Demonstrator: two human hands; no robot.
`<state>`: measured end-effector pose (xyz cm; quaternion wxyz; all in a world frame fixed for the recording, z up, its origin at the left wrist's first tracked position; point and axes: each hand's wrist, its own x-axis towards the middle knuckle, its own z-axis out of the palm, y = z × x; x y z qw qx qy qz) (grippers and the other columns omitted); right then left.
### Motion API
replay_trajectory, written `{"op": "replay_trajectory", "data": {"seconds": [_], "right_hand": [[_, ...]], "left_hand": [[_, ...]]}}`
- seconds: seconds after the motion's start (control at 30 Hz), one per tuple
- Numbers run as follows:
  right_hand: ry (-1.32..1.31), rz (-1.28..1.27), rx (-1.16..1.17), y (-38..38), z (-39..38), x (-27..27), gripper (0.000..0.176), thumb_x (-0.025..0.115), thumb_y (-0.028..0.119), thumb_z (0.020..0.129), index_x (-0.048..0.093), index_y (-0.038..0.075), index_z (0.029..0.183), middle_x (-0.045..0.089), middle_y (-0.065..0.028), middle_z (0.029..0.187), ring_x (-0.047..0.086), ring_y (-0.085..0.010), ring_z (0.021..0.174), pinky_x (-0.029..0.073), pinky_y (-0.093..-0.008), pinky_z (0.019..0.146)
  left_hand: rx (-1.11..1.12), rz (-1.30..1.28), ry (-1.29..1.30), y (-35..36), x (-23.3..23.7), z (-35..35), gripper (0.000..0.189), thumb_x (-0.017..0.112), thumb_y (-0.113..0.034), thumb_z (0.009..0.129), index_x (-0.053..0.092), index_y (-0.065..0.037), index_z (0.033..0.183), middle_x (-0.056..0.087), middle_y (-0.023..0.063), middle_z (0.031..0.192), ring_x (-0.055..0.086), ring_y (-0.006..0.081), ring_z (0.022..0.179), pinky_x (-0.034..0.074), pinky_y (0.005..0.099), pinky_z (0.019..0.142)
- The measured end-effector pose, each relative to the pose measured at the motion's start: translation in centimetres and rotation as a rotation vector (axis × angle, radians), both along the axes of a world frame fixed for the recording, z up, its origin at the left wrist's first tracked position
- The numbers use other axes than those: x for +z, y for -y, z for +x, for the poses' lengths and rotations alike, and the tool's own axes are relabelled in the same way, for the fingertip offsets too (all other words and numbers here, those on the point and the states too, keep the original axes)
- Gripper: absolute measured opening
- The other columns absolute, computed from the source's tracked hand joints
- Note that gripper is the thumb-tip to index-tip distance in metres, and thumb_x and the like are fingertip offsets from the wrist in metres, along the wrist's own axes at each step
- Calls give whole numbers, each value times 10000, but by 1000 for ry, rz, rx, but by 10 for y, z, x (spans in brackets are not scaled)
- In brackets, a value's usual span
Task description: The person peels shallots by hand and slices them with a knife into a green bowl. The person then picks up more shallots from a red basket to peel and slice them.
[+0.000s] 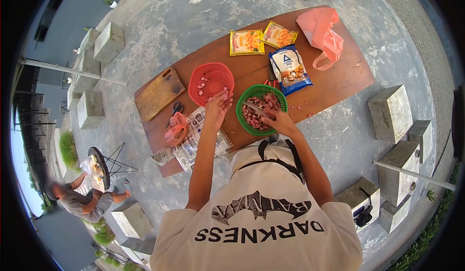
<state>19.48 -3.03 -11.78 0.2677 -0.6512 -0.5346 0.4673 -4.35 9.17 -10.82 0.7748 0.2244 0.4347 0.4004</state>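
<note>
My left hand (219, 108) is raised at the near edge of the red plastic basket (227, 70), its fingers curled around a small pinkish shallot (226, 95). Several pale peeled shallots (201, 85) lie inside that basket. My right hand (279, 123) grips a knife (255, 109), whose blade points left over the green basket (239, 117). A heap of reddish-brown shallots and skins (256, 121) fills much of the green basket. The fingers of my right hand partly cover the knife's handle.
On the wooden table (339, 87) are a cutting board (160, 94), scissors (177, 108), a pink plastic bag (177, 128), newspaper (198, 147), yellow food packets (247, 42), a blue-white packet (290, 68) and a red bag (323, 31). Concrete stools (390, 112) stand around. Another person (89, 201) sits far left.
</note>
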Motion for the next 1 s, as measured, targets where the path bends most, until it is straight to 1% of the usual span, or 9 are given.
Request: {"op": "replay_trajectory", "data": {"seconds": [0.17,0.3,0.37,0.4,0.53,0.67,0.73,0.8,1.0], "right_hand": [[25,67,-145,3,-7,-50,321,599,252,840,642,-33,980,635,-269,840,632,-396,819,477,-441,738],[114,-33,-131,5,-4,-5,363,611,294,844,642,-43,972,630,-285,846,633,-402,827,483,-444,735],[115,-78,-143,5,-3,3,386,614,318,847,638,-44,979,628,-291,860,631,-408,834,483,-449,735],[112,-11,-193,6,-3,-3,424,604,346,856,609,-37,1040,628,-289,869,629,-412,831,482,-454,734],[69,139,-270,8,-4,-20,508,551,380,897,484,0,1229,633,-273,873,630,-417,830,477,-466,739],[-43,167,-206,12,-2,-4,499,512,366,922,431,31,1283,634,-262,857,638,-395,824,478,-457,745],[-128,59,-52,13,-3,16,494,508,355,925,434,56,1311,646,-234,876,645,-365,820,482,-430,767],[-163,88,-43,14,-6,30,518,512,357,922,416,64,1338,651,-225,890,645,-351,821,481,-415,777],[-173,106,1,19,-5,34,557,541,336,902,411,88,1383,657,-215,921,640,-337,829,473,-385,787]], "left_hand": [[-146,0,10,-6,-12,6,276,479,-231,940,554,-25,1107,611,160,1174,609,203,974,477,310,822],[-235,-4,83,9,-19,18,326,456,-283,967,524,-47,1182,596,131,1205,595,206,1008,464,314,837],[-254,-17,98,17,-26,24,334,451,-301,974,523,-53,1186,614,114,1147,595,212,1005,464,326,834],[-245,-51,121,22,-26,26,319,485,-292,967,532,-57,1178,624,93,1084,601,206,989,476,327,830],[-245,9,113,35,-29,36,296,529,-254,951,540,-52,1168,625,85,1064,606,193,972,491,313,821],[-276,42,6,48,-23,44,262,534,-204,949,551,-37,1150,629,93,1050,614,183,947,512,320,813],[-298,33,-7,53,-20,47,254,522,-198,953,556,-30,1141,632,95,1042,616,183,941,516,328,813],[-325,45,29,60,-15,51,231,491,-196,964,600,-13,1055,655,91,934,639,175,842,529,306,763],[-313,-5,-33,73,-14,53,238,478,-180,967,606,0,1056,660,107,965,640,170,844,526,301,776]]}}
